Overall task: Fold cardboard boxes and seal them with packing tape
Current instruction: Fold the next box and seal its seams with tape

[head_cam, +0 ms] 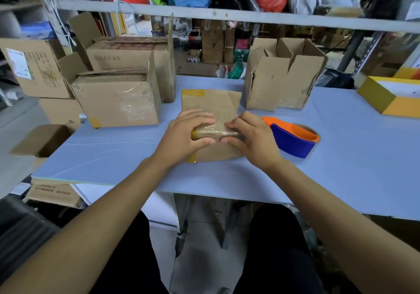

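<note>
A small brown cardboard box [213, 105] lies on the pale blue table [341, 157] right in front of me. Clear packing tape [217, 131] runs over its near top edge. My left hand [184, 136] rests on the box's left side, fingers on top and thumb against the front face. My right hand [252, 136] lies on the right side, fingers flat on the tape, thumb on the front face. A blue and orange tape dispenser [293, 139] sits on the table just right of my right hand.
Two larger taped boxes [118, 98] stand at the back left. An open box with raised flaps [284, 77] stands at the back right. A yellow box [391, 98] sits far right. Open cartons [43, 141] lie off the table's left edge under shelves.
</note>
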